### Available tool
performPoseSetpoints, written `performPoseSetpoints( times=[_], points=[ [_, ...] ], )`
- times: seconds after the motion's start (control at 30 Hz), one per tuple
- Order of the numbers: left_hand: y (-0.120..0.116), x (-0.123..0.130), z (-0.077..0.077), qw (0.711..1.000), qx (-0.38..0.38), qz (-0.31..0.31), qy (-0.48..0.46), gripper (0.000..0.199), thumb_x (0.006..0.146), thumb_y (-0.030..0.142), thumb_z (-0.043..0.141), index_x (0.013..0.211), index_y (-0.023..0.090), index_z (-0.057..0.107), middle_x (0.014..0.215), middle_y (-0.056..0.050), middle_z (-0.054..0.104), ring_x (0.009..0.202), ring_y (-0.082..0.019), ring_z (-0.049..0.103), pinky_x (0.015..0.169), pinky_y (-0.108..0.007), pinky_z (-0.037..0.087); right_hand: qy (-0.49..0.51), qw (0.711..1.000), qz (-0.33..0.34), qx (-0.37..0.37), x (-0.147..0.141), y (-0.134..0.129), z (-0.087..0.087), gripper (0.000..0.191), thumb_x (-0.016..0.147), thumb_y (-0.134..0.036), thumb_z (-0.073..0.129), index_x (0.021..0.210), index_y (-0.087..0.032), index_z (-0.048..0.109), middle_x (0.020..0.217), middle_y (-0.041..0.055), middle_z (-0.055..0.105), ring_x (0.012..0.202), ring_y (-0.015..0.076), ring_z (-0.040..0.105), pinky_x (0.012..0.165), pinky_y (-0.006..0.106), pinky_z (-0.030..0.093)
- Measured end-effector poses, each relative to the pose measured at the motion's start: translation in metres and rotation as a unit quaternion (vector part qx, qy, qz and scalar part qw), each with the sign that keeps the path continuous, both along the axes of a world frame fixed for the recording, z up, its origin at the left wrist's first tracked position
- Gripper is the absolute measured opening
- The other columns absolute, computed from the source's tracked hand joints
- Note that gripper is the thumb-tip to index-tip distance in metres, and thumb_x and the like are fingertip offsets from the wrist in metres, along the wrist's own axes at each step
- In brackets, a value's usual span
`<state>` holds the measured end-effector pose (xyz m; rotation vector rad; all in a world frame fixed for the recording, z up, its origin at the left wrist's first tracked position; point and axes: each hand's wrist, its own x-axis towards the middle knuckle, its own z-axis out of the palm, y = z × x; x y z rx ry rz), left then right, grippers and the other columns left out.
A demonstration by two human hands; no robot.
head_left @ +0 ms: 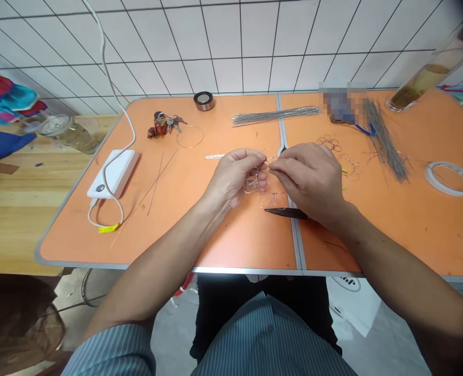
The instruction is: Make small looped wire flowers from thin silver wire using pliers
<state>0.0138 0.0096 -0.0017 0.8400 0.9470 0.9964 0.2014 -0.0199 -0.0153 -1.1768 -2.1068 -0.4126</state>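
Thumb and fingers of my left hand (241, 175) are closed on a thin wire bent into loops (254, 184), which hangs below the fingertips. My right hand (312, 180) pinches the same wire close to the left fingertips; its other fingers curl under and are partly hidden. Below the hands another looped wire piece (273, 199) lies on the orange table (239, 240). A black pointed tool (285, 212) lies partly under my right hand, so its kind is unclear. Beyond the right hand are flower-shaped wire loops (329, 142).
At the back lie a bundle of straight wires (274, 116), a tape roll (204, 101) and keys (171, 124). To the left sits a white power bank (113, 175) with a cable. On the right are another wire bundle (388, 143), a white ring roll (451, 179) and a tilted bottle (419, 86).
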Motion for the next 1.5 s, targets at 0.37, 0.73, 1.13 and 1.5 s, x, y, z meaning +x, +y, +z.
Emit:
performPoseSetpoints(
  times=[0.37,0.73,1.13,1.5],
  points=[
    [-0.002,-0.001,-0.002,0.999,0.046,0.002,0.028,0.024,0.079,0.03,0.09,0.075,0.018,0.069,0.073,-0.002,0.069,0.057,-0.01,0.061,0.052,-0.022,0.049,0.015,0.998,-0.038,-0.039,0.007,-0.001,0.001,0.021,0.109,-0.024,0.059,0.102,-0.03,0.078,0.105,0.0062,0.08,0.097,0.0269,0.066,0.088,0.046,0.042],
    [-0.009,0.0,0.006,0.99,0.12,0.038,0.067,0.018,0.085,0.03,0.085,0.081,0.019,0.071,0.078,-0.001,0.071,0.063,-0.01,0.064,0.062,-0.023,0.057,0.138,0.985,-0.039,-0.098,-0.007,-0.012,0.016,0.017,0.103,-0.03,0.067,0.089,-0.024,0.073,0.077,0.0023,0.075,0.066,0.0177,0.06,0.066,0.035,0.044],
    [-0.016,0.008,0.002,0.987,0.141,0.037,0.067,0.021,0.083,0.034,0.088,0.081,0.02,0.072,0.078,0.0,0.072,0.066,-0.011,0.066,0.065,-0.024,0.058,0.178,0.965,-0.077,-0.176,-0.014,-0.013,0.013,0.013,0.094,-0.023,0.066,0.082,-0.022,0.071,0.068,-0.0009,0.07,0.06,0.0143,0.054,0.062,0.032,0.037],
    [-0.016,0.008,-0.003,0.977,0.182,0.057,0.096,0.016,0.088,0.031,0.084,0.082,0.021,0.074,0.08,-0.001,0.073,0.067,-0.012,0.066,0.062,-0.024,0.054,0.19,0.962,-0.095,-0.17,-0.016,-0.014,0.015,0.012,0.092,-0.022,0.066,0.081,-0.022,0.072,0.07,0.0,0.072,0.062,0.0152,0.058,0.061,0.032,0.036]
  ],
)
